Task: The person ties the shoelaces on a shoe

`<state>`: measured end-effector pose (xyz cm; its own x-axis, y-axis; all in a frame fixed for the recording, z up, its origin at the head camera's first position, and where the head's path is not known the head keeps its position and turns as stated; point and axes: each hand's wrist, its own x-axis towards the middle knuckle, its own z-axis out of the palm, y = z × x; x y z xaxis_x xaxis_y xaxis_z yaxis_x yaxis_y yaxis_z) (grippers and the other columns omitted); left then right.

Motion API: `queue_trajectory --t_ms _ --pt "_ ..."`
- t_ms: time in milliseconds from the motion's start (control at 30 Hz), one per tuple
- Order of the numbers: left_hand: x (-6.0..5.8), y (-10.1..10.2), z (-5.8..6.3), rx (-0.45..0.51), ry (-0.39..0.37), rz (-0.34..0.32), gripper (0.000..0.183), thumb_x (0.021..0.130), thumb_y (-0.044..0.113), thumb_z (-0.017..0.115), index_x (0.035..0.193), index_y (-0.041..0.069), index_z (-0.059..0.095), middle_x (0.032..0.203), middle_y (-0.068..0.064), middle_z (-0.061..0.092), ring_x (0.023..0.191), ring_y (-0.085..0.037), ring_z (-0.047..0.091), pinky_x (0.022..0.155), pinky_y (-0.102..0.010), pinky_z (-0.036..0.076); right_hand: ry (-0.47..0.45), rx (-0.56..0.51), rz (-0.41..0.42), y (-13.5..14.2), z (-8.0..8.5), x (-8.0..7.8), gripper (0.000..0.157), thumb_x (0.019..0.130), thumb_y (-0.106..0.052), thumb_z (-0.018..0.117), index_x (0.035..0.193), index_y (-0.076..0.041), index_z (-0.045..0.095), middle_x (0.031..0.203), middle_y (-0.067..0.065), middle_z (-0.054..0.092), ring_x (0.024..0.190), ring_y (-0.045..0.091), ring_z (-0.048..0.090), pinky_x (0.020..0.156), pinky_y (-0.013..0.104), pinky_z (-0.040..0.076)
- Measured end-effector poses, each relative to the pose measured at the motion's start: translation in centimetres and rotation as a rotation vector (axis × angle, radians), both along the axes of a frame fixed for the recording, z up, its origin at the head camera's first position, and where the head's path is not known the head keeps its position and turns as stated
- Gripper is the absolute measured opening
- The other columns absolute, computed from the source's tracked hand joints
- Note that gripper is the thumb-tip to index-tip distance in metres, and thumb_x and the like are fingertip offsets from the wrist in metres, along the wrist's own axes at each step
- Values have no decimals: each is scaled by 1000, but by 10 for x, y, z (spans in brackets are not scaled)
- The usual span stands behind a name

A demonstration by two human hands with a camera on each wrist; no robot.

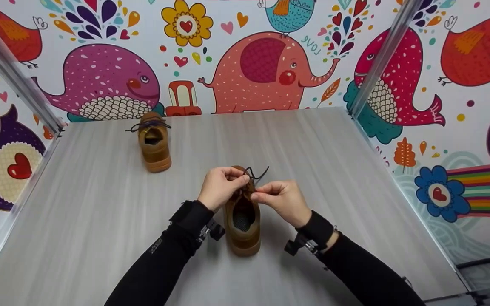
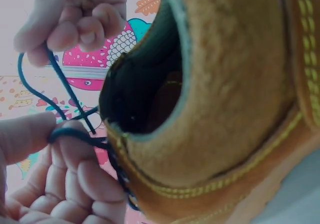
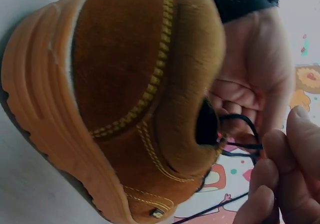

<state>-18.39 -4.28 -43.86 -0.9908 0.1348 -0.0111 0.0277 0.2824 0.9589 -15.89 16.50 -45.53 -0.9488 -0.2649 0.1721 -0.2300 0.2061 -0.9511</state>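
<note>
A brown shoe [image 1: 243, 244] with yellow stitching stands upright on the table, its heel towards me. My left hand [image 1: 223, 185] is over the left side of its lacing and pinches a dark shoelace [image 2: 75, 133] between thumb and forefinger. On the other side, my right hand [image 1: 285, 202] pinches a loop of the lace between thumb and fingertips, seen at the top of the left wrist view. A loose lace end sticks out beyond the hands to the right. In the right wrist view the shoe's heel and side hide part of the left hand.
A second brown shoe [image 1: 155, 159], its dark lace tied in a bow [image 1: 151, 124], stands at the back left of the grey table [image 1: 100, 238]. Panels printed with cartoon animals [image 1: 262, 72] enclose the back and sides. Both wrists wear black straps with small cameras.
</note>
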Motion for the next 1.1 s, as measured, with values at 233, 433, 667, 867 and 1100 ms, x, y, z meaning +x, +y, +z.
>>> queue_trajectory --t_ms 233,433,667,867,1100 --pt "2 4 -2 67 9 19 14 96 15 80 105 5 80 89 -5 79 74 -9 67 64 -21 53 81 51 8 -9 -8 1 14 88 -9 87 98 1 84 93 20 82 80 -1 74 72 18 59" --pt "2 6 -4 116 7 -1 13 100 12 74 109 2 75 94 -7 76 77 -9 65 69 -21 52 83 69 43 -7 -10 0 19 88 -4 85 104 5 81 98 23 81 84 1 75 74 18 59" --pt "-1 4 -6 128 -5 -13 15 103 11 71 112 0 73 99 -10 75 82 -9 66 72 -21 51 204 259 -100 -4 -8 -5 26 95 -14 81 118 -3 78 90 9 82 73 11 71 65 19 49" --pt "-2 4 -8 161 -10 -37 15 102 9 71 112 -2 73 97 -10 75 80 -8 66 70 -20 52 509 421 -195 -4 -14 -13 17 92 -18 84 106 -9 86 94 5 84 78 17 77 67 29 59" --pt "-2 4 -9 189 -14 -33 13 102 7 71 111 -3 72 94 -7 74 79 -7 66 72 -19 53 648 437 -214 9 -21 -23 10 94 -17 83 102 -10 85 93 4 83 80 18 76 71 36 61"
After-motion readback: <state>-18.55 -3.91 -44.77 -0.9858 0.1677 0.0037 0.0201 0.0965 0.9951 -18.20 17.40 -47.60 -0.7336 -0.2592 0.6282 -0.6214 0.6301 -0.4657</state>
